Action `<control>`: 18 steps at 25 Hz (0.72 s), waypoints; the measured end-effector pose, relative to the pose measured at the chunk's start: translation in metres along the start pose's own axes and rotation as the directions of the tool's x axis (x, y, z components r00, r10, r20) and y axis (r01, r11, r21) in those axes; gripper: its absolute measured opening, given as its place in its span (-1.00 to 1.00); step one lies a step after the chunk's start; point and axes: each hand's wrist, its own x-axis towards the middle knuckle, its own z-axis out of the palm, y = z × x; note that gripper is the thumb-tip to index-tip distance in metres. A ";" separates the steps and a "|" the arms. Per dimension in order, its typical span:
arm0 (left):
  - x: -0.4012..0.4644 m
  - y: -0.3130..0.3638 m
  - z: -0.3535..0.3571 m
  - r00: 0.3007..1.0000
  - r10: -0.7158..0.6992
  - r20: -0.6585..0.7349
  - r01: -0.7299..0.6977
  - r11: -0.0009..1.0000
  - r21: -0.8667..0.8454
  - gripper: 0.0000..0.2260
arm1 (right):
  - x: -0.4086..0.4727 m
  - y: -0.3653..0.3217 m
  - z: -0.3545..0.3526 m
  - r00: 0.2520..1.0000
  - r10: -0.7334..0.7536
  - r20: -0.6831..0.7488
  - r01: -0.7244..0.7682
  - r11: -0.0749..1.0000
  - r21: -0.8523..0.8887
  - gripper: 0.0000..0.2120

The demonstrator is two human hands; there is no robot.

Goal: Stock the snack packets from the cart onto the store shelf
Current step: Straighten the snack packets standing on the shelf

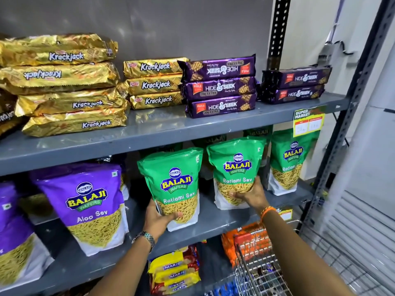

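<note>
Two green Balaji Ratlami Sev packets stand upright on the middle grey shelf [226,218]. My left hand [159,218] grips the lower edge of the left green packet [174,178]. My right hand [250,194] holds the bottom of the middle green packet [236,165]. A third green packet [287,159] stands free at the right end of that shelf. The wire cart [256,268] sits at the lower right, below my right forearm.
Purple Balaji Aloo Sev packets [85,201] fill the shelf's left side. Above lie stacks of gold Krackjack [64,86] and purple Hide & Seek [220,86] packs. Marie biscuit packs [174,270] sit on the lower shelf. A perforated grey upright [333,163] bounds the right.
</note>
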 end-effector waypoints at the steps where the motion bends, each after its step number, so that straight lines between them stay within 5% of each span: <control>1: -0.001 0.000 -0.002 1.000 -0.001 -0.005 0.001 1.000 0.003 -0.33 | 0.003 0.001 -0.002 0.999 -0.006 0.052 0.006 1.000 0.003 -0.13; 5: -0.001 -0.005 -0.012 1.000 -0.017 -0.011 0.018 0.998 0.053 -0.31 | 0.007 0.004 -0.003 0.983 0.001 0.185 -0.009 0.999 0.041 -0.15; 18: 0.001 -0.011 -0.015 0.998 -0.047 -0.032 0.049 0.997 0.056 -0.29 | 0.005 0.003 -0.006 0.982 0.027 0.188 -0.048 0.993 0.108 -0.22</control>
